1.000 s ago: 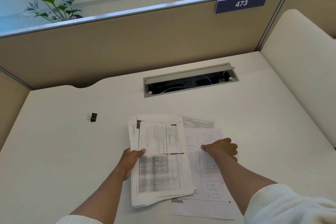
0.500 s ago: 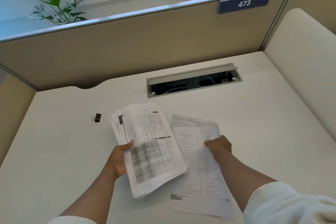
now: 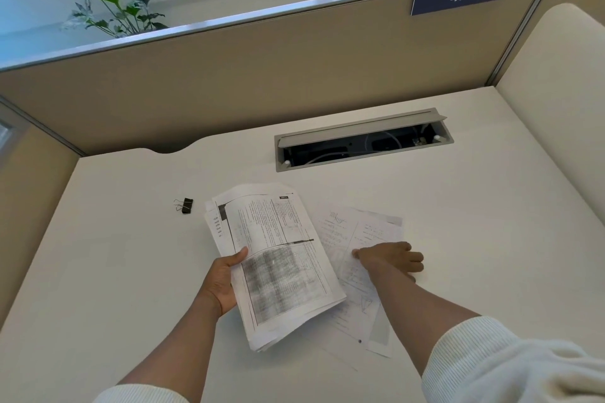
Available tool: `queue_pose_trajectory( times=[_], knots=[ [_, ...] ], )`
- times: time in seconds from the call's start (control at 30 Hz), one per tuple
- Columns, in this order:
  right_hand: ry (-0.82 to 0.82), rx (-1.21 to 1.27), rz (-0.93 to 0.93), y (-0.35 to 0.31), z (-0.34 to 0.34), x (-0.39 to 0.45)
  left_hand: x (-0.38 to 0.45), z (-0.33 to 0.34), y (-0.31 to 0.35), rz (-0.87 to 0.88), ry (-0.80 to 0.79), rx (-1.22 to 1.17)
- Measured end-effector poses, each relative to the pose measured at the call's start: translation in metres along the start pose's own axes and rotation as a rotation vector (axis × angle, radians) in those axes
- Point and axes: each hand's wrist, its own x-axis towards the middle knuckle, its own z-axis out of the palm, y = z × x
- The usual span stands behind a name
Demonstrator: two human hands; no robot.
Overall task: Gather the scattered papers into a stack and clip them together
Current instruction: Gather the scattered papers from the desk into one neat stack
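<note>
Stack of printed papers (image 3: 278, 258) gripped along its left edge by left hand (image 3: 222, 281), thumb on top, tilted above white desk (image 3: 114, 271). Just right, loose sheets (image 3: 357, 232) flat on desk, partly under the stack, pressed by right hand (image 3: 389, 257), fingers curled. Black binder clip (image 3: 185, 205) lying apart, left of stack. Beyond, open cable tray (image 3: 363, 141) recessed in desk, white cables inside

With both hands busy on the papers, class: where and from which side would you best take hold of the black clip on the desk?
Take the binder clip by its black body, pinching across it from above. It lies alone on the desk, left of the stack that the left hand grips, so nothing crowds it. Its wire handles point left, away from the papers; they are thin and lie low, so they look harder to pinch.
</note>
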Motion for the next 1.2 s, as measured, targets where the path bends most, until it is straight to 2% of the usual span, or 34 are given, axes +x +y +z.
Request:
queue_pose_trajectory(
  times=[0.17, 0.33, 0.5, 0.6, 0.77, 0.83, 0.93, 1.03, 1.13, 1.2],
  knots=[
    [0.008, -0.102, -0.039, -0.004, 0.012, -0.008, 0.003, 0.001, -0.001, -0.011, 0.008, 0.017],
    [-0.02, -0.06, -0.057, -0.005, 0.013, -0.002, 0.005, 0.0, -0.001, -0.02, 0.021, 0.005],
    [-0.1, 0.213, -0.169, -0.001, 0.022, 0.008, 0.007, 0.0, -0.003, -0.033, 0.027, -0.005],
    [-0.088, 0.282, -0.248, 0.005, 0.015, 0.017, 0.006, -0.002, -0.005, -0.038, 0.037, -0.003],
    [0.084, 0.452, -0.315, 0.007, -0.003, 0.029, 0.003, -0.002, -0.009, -0.049, 0.067, 0.034],
    [0.173, 0.547, -0.304, 0.002, -0.013, 0.034, 0.003, -0.005, -0.011, -0.058, 0.078, 0.074],
    [0.218, 0.753, -0.235, -0.009, -0.029, 0.041, 0.003, -0.009, -0.011, -0.074, 0.127, 0.18],
    [0.2, 0.947, -0.196, -0.022, -0.04, 0.045, 0.003, -0.01, -0.01, -0.094, 0.166, 0.342],
    [0.175, 1.139, -0.232, -0.036, -0.048, 0.042, 0.004, -0.009, -0.011, -0.085, 0.179, 0.475],
    [0.049, 1.225, -0.288, -0.044, -0.05, 0.035, 0.005, -0.007, -0.013, -0.078, 0.188, 0.519]
  ],
)
